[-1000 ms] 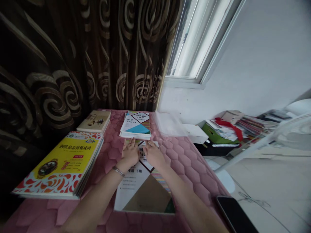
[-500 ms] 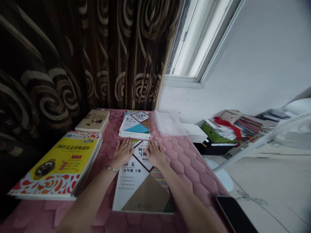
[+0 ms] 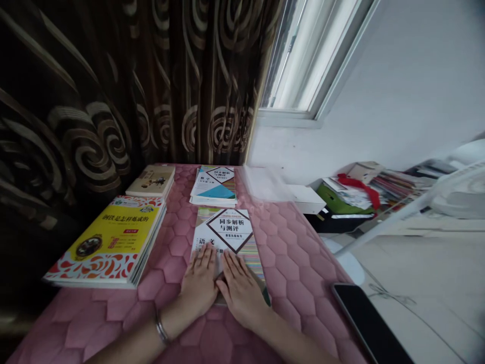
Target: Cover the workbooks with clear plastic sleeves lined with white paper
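Head view: the white workbook (image 3: 231, 228) lies flat on the pink surface (image 3: 291, 275), right beneath your hands, its long axis running away from you. Your left hand (image 3: 200, 277) and right hand (image 3: 241, 287) rest palms-down on its nearer half, neither clearly closer; each grip is flattened, fingers extended, pinching nothing. Just past its far edge sits a book stack (image 3: 214, 186).

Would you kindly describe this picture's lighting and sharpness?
In the head view, the window is brightest and the curtain sinks into deep shadow; in that same view, the white fan looks soft, while the title on the front center book is legible.
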